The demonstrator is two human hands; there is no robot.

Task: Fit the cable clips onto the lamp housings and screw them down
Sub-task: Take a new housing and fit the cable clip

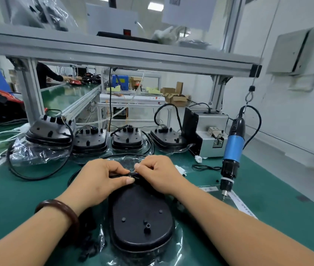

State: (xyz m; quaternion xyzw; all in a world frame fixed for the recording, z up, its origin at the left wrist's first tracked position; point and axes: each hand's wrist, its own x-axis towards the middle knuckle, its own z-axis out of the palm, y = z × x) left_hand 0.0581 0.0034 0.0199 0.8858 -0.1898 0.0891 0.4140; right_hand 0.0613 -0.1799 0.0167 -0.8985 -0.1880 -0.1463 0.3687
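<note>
A black lamp housing lies back-up on the green mat in front of me, on clear plastic wrap. At its far end both hands meet over a black cable. My left hand pinches the cable between thumb and fingers. My right hand pinches a small black part, seemingly a cable clip, against the same spot; the part itself is mostly hidden by my fingers. A blue electric screwdriver hangs on a hook at the right, tip near the mat.
Several more black lamp housings stand in a row behind, with looping cables. A grey screw feeder sits at back right. Loose black clips lie by my left forearm. An aluminium frame spans overhead. Another person works at the far conveyor.
</note>
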